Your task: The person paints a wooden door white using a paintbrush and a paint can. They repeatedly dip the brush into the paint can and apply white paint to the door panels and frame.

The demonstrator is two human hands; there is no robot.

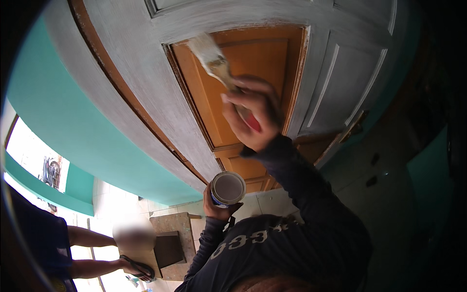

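My right hand (251, 109) grips a flat paintbrush (215, 60) by its handle, whose end is red. White paint coats the bristles, which are at the upper left corner of an orange-brown door panel (251, 69). Grey-white paint, streaked with brush marks, covers the door frame members (233, 16) around that panel. Lower down, my left hand (215, 206) holds an open paint can (228, 188) upright in front of my chest. Pale greyish paint shows inside the can, and its label is blue.
A turquoise wall (73, 109) runs along the left. Behind me on the left stands a worn wooden table or bench (175, 222) with a dark board on it. Another person's legs (96, 268) are at the lower left. A metal door handle (355, 127) is on the right.
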